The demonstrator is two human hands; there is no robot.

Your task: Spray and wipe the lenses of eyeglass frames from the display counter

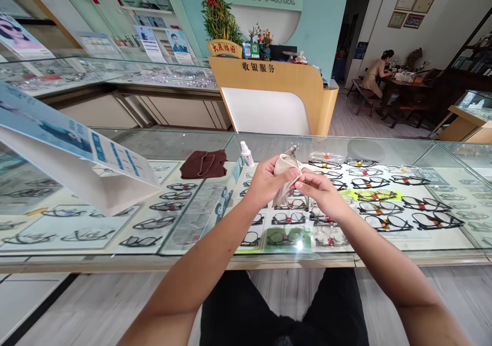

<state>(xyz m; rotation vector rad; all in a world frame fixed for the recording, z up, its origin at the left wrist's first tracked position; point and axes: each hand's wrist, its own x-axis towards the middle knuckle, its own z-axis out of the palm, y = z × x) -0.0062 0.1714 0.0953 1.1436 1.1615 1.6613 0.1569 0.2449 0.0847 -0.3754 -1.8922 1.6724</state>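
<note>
Above the glass counter, my left hand is closed around a beige cloth, its thumb pressed on the folds. My right hand pinches the cloth's right edge, the fingertips of both hands nearly meeting. From the top of the cloth pokes a small greyish piece, and a thin strip shows below; they look like parts of an eyeglass frame, but the cloth and fingers cover most of it. To the left of my hands, a small white spray bottle stands on the glass, with a dark brown drawstring pouch beyond it.
Rows of eyeglasses lie inside the glass display counter. A folded cardboard sign stands on the left. Behind is a wooden reception desk. A person sits at a table at the far right.
</note>
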